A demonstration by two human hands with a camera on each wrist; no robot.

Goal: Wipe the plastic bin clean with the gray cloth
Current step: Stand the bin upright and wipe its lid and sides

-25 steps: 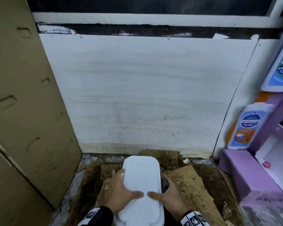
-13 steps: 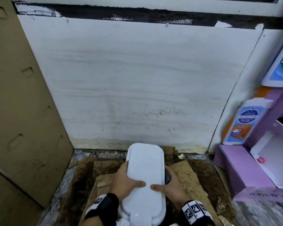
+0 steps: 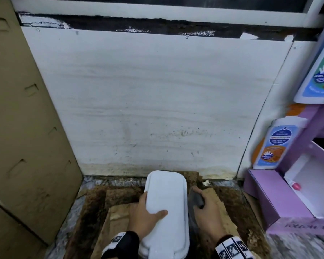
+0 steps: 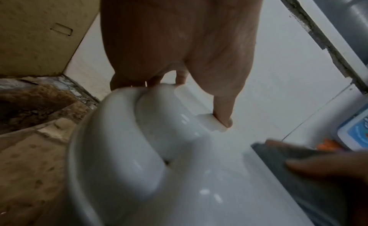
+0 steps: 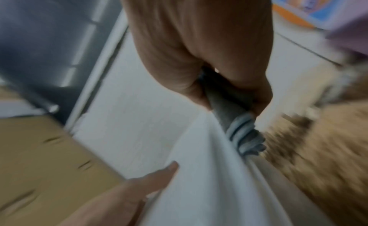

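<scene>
A white plastic bin [image 3: 166, 202] lies long-side toward me on brown cardboard at the bottom centre of the head view. My left hand [image 3: 146, 214] holds its left edge, thumb across the top and fingers curled down the side. My right hand [image 3: 207, 215] grips a bunched gray cloth [image 3: 195, 198] and presses it against the bin's right side. In the left wrist view the bin [image 4: 139, 150] fills the frame, with the cloth [image 4: 298, 166] at the right. In the right wrist view the cloth [image 5: 237, 123] sticks out of my fist along the bin [image 5: 199, 174] edge.
A stained white wall panel [image 3: 148, 101] rises just behind the bin. A tall cardboard sheet [image 3: 22, 128] leans at the left. A purple shelf box [image 3: 277, 199] with bottles [image 3: 275, 144] stands at the right. Dirty cardboard [image 3: 219, 202] covers the floor around the bin.
My right hand has slid off the bin's top to its right side and forward, with the cloth now showing. The left hand stays on the left edge.
</scene>
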